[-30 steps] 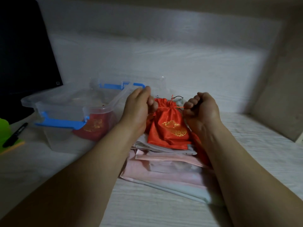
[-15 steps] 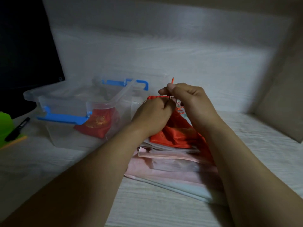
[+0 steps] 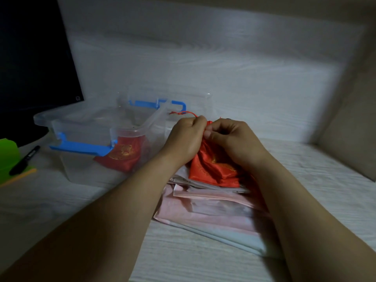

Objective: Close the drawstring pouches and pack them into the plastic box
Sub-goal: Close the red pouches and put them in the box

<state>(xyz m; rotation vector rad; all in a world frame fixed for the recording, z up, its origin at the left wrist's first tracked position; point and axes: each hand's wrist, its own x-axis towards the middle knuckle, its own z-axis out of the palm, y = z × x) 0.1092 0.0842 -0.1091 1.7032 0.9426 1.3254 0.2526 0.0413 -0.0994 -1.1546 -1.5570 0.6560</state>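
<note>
A red drawstring pouch (image 3: 213, 167) with gold embroidery lies on a pile of pale pink and grey pouches (image 3: 207, 210). My left hand (image 3: 185, 139) pinches the pouch's gathered neck, and a loop of red cord sticks out above its fingers. My right hand (image 3: 232, 139) meets it from the right and pinches the same neck. The clear plastic box (image 3: 81, 135) with blue latches stands open to the left, and a second red pouch (image 3: 122, 155) lies inside it.
A dark monitor (image 3: 34, 64) stands at the back left. A green object (image 3: 8, 157) and a black marker (image 3: 24, 159) lie at the left edge. The clear lid (image 3: 195, 102) leans behind the box. A wall panel closes off the right side.
My hands had pulled the cords apart sideways, then came together at the pouch's neck. My right hand has dropped from above the neck to pinch it beside my left hand.
</note>
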